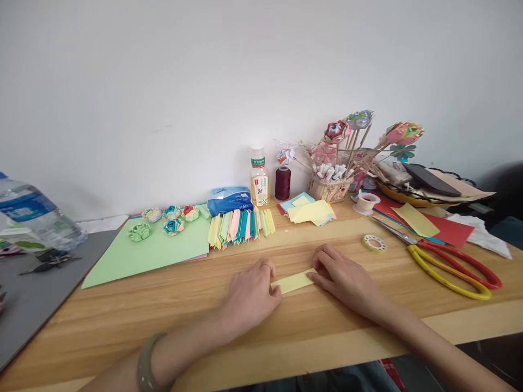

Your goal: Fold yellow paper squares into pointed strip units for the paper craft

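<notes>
A pale yellow paper strip [295,282] lies on the wooden table between my two hands. My left hand [255,288] grips its left end, fingers curled and thumb pressed to the paper. At the right end, my right hand [339,275] pinches the strip between thumb and bent fingers. Beyond them stands a row of folded colored paper pieces [241,227]. A loose pile of yellow and blue paper squares [312,212] sits behind my right hand. Folded paper flowers [174,226] rest on a green sheet [163,256] to the left.
Red-and-yellow scissors [453,267] and a tape roll [373,243] lie to the right. Along the wall stand a bottle [260,177], a thread spool [283,183], a blue tissue pack [230,201] and a basket [330,189] with paper flowers. A large water bottle [36,212] is far left.
</notes>
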`<action>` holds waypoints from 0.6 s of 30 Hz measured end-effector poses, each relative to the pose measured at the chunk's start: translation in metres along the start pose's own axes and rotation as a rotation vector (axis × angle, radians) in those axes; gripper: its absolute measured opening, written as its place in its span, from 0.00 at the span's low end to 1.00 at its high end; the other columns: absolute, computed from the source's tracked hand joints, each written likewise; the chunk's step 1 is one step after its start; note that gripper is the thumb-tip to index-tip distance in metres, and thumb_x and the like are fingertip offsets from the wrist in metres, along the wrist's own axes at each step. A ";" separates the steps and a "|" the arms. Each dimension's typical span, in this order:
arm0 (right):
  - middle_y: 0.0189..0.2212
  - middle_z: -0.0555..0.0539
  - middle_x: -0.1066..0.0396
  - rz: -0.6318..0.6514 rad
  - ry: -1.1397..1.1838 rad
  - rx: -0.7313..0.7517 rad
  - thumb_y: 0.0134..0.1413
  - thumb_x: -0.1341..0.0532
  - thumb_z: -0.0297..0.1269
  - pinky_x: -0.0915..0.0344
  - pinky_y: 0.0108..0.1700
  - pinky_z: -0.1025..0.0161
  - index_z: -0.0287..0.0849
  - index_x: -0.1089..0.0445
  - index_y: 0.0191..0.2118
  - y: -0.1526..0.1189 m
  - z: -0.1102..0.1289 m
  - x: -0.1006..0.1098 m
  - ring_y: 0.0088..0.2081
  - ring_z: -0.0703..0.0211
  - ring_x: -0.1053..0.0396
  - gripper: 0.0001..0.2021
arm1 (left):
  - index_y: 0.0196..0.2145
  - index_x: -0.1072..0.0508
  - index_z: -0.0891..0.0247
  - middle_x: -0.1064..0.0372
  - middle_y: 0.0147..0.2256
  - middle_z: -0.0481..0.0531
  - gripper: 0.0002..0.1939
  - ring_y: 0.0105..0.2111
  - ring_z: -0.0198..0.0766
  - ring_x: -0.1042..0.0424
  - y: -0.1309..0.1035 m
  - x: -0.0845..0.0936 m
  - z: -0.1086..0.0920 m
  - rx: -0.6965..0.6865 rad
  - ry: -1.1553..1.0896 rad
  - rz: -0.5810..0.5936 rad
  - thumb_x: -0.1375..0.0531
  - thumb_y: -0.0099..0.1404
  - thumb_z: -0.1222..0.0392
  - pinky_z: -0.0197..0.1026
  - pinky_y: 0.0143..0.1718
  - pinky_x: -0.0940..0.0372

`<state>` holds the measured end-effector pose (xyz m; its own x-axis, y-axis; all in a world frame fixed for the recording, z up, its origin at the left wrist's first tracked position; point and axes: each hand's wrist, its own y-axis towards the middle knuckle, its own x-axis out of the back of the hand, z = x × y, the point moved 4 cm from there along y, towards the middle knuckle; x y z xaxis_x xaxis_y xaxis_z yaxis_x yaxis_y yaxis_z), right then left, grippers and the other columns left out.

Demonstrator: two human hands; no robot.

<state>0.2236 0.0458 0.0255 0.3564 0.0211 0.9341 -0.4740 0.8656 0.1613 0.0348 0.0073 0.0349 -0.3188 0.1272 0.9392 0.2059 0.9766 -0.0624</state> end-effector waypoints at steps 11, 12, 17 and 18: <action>0.35 0.46 0.34 0.030 0.187 0.031 0.55 0.45 0.33 0.38 0.40 0.57 0.44 0.38 0.28 0.000 0.002 0.002 0.39 0.54 0.36 0.06 | 0.33 0.32 0.60 0.35 0.38 0.47 0.07 0.35 0.41 0.31 -0.001 -0.002 0.004 -0.007 -0.138 0.033 0.44 0.61 0.55 0.40 0.34 0.43; 0.34 0.46 0.33 0.022 0.205 0.020 0.55 0.45 0.33 0.38 0.39 0.57 0.45 0.39 0.28 -0.001 0.003 0.003 0.38 0.54 0.36 0.06 | 0.35 0.32 0.60 0.35 0.39 0.48 0.07 0.36 0.42 0.32 -0.001 -0.002 0.004 -0.013 -0.147 0.026 0.44 0.61 0.54 0.40 0.35 0.43; 0.25 0.50 0.34 0.025 0.418 -0.075 0.59 0.49 0.41 0.41 0.30 0.62 0.45 0.39 0.30 -0.001 0.006 0.005 0.27 0.59 0.37 0.09 | 0.34 0.29 0.62 0.33 0.37 0.50 0.09 0.38 0.41 0.33 0.001 -0.002 0.006 -0.118 -0.402 -0.049 0.43 0.61 0.55 0.39 0.36 0.42; 0.24 0.51 0.34 0.012 0.475 -0.068 0.58 0.49 0.42 0.41 0.30 0.63 0.45 0.39 0.29 0.000 0.008 0.006 0.27 0.60 0.37 0.10 | 0.30 0.29 0.63 0.32 0.32 0.49 0.09 0.35 0.39 0.33 0.004 -0.003 0.009 -0.102 -0.524 -0.054 0.43 0.60 0.55 0.38 0.34 0.42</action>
<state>0.2194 0.0424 0.0335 0.6871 0.2440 0.6843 -0.4325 0.8942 0.1154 0.0283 0.0122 0.0291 -0.7454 0.1726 0.6439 0.2570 0.9656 0.0388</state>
